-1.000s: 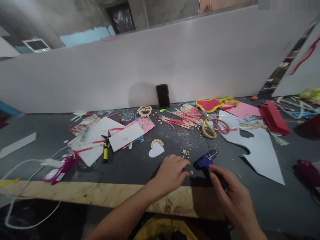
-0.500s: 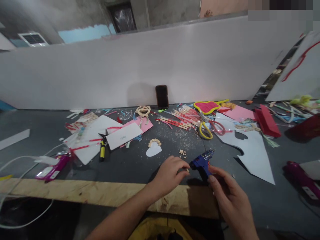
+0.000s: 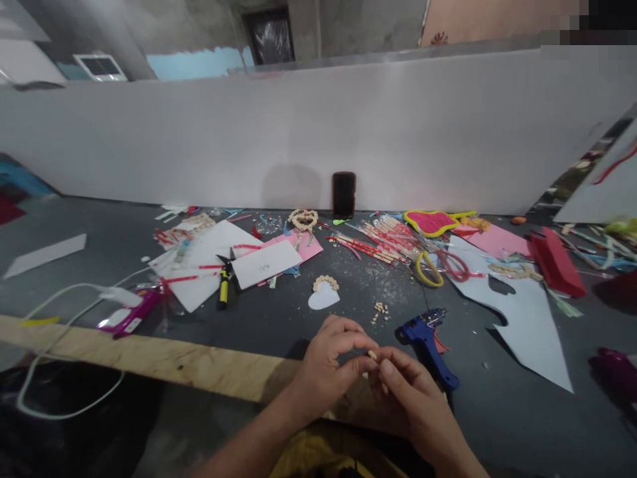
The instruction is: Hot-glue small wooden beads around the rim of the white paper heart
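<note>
Both hands are together over the near edge of the table. Left hand: thumb and index finger pinch a small pale bead. Right hand: fingertips meet the left ones at the bead; the fingers cover one another here, so I cannot tell whether this hand grips it too.

Blue glue gun lies on the table just beside the right hand, nozzle pointing away and to the right. A small heap of loose beads sits beyond the hands, left of the nozzle. Further left lies a white paper heart, an arc of beads along its upper edge.

Surroundings: yellow-handled pliers beside a white card; scissors with one yellow and one red loop; phone upright against the white partition.
</note>
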`<state>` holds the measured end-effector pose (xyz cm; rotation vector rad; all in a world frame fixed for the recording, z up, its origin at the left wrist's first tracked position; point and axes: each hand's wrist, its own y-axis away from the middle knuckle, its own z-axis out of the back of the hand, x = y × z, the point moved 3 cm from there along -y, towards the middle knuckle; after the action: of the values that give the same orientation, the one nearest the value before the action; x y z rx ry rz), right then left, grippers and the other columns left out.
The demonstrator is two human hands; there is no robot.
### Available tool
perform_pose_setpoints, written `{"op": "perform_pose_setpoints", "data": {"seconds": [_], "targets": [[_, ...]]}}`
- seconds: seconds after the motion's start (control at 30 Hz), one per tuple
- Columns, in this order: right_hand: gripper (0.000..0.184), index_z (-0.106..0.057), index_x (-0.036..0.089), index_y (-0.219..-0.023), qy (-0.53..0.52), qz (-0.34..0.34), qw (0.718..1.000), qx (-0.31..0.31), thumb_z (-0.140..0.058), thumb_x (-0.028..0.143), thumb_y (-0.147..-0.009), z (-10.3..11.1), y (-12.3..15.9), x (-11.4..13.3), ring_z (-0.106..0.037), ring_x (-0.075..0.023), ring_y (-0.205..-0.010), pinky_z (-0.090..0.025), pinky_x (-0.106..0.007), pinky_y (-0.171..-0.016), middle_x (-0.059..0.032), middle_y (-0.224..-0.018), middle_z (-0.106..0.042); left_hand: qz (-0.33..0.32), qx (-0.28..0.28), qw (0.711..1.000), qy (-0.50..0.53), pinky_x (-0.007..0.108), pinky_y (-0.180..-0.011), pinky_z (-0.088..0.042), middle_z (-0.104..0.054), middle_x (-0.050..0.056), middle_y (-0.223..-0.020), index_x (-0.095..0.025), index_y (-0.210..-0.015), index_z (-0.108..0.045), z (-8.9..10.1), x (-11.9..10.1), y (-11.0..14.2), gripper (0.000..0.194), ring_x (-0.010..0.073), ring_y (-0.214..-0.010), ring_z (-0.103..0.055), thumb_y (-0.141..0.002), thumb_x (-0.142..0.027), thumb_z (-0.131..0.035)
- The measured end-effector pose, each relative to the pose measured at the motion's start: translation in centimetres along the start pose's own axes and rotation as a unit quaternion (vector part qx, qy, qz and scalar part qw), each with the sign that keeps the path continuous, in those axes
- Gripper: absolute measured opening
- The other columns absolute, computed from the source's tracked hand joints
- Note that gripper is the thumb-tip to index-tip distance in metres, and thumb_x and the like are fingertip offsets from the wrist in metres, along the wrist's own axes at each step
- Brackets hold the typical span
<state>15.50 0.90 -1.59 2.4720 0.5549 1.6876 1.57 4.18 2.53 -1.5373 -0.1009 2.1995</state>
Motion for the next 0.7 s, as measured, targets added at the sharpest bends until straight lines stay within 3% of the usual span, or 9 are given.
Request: {"op": "perform_pose_setpoints", "data": {"seconds": [0.27,0.43,0.57,0.7], "targets": [[0.032,-0.056,0.017,-0.07,0.11,-0.015,0.994,-0.019,-0.06,0.048,-0.078,-0.7,-0.3,0.5,-0.038,-0.0079,-0.053,-0.03,-0.02,-0.049,0.0034,-0.06,-0.047,-0.009,0.0,1.0,0.03,0.025,-0.074,-0.042,-0.067,0.002,-0.079,-0.019,-0.083,-0.069,0.7,0.6,0.7,0.011,0.0154,-0.08,-0.057,-0.074,-0.012,-0.068],[0.033,-0.053,0.017,-0.067,0.195,0.031,0.98,-0.03,-0.056,0.047,-0.082,-0.7,-0.5,0.6,-0.033,-0.0083,-0.055,-0.028,-0.02,-0.05,0.0047,-0.059,-0.04,0.007,-0.012,0.999,0.036,0.025,-0.075,-0.042,-0.068,0.002,-0.08,-0.018,-0.083,-0.068,1.1,0.9,0.9,0.009,0.0152,-0.081,-0.057,-0.074,-0.014,-0.068],[0.031,-0.05,0.019,-0.07,0.142,0.042,0.988,-0.048,-0.054,0.048,-0.082,0.3,-0.4,0.0,-0.028,-0.0087,-0.052,-0.026,-0.021,-0.047,0.0062,-0.058,-0.033,0.035,-0.019,0.999,0.022,0.026,-0.075,-0.043,-0.068,0.002,-0.08,-0.018,-0.083,-0.068,1.4,1.6,0.9,0.007,0.016,-0.082,-0.057,-0.076,-0.018,-0.067],[0.033,-0.042,0.021,-0.064,0.093,0.042,0.988,-0.113,-0.053,0.046,-0.082,1.8,0.1,0.4,-0.027,-0.0094,-0.051,-0.027,-0.022,-0.047,0.0062,-0.057,-0.031,0.074,-0.02,0.997,-0.019,0.027,-0.076,-0.044,-0.068,0.002,-0.082,-0.021,-0.085,-0.067,1.6,2.8,0.8,0.008,0.0166,-0.083,-0.058,-0.078,-0.021,-0.063]]}}
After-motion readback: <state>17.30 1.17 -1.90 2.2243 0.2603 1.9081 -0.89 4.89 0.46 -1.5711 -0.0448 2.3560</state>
